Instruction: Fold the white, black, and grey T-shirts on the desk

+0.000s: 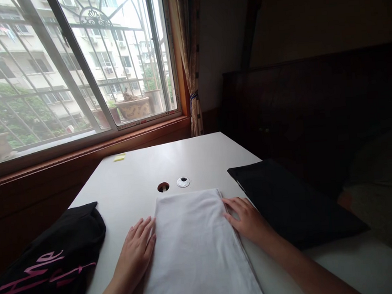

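Observation:
A white folded cloth [194, 252], its kind of garment not clear, lies flat on the white table [204, 160] in front of me. My left hand [136, 248] rests along the cloth's left edge, fingers stretched out and fingertips at the edge. On the opposite side, my right hand [245, 218] touches the right edge near its far corner, with the fingers apart. Neither hand grips the cloth. The near end of the cloth runs out of the bottom of the view.
Black fabric with pink lettering [51, 265] lies on the table's left side. A dark folded cloth [297, 202] lies at the right. Beyond the white cloth are a round hole [163, 187], a round cover [183, 182] and yellow notes [119, 157]. A window [72, 61] stands behind.

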Motion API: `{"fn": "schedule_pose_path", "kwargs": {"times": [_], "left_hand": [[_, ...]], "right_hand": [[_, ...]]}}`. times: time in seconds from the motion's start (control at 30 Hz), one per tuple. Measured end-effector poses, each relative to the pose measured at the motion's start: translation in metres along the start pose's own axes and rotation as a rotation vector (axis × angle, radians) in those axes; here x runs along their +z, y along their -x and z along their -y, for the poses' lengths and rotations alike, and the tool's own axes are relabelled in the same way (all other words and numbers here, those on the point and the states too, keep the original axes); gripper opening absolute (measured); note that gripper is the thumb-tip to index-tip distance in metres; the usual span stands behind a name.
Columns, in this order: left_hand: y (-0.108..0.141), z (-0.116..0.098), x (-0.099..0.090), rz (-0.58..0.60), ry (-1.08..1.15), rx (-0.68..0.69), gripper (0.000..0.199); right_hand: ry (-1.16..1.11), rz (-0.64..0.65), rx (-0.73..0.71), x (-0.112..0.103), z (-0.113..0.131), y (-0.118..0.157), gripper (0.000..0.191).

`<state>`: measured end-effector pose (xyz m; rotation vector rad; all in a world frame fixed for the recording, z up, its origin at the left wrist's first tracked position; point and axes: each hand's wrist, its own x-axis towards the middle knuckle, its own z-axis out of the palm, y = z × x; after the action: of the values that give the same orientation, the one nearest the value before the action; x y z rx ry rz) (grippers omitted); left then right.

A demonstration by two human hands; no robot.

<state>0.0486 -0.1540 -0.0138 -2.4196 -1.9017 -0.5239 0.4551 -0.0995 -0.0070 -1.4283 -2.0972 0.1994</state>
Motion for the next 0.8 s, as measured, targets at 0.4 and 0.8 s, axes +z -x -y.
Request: {"fn": "schedule_pose_path", "kwargs": {"times": [0.4, 0.8], "left_hand": [[-0.001, -0.008, -0.005, -0.135, 0.372, -0.038, 0.053], [0.001, -0.026, -0.021, -0.067, 0.573, -0.192, 0.057]], "right_hand": [[-0.599, 0.198, 0.469, -0.009, 0.007, 0.001, 0.055], [-0.629, 0.513, 0.442, -0.036, 0.034, 0.009, 0.085]]}}
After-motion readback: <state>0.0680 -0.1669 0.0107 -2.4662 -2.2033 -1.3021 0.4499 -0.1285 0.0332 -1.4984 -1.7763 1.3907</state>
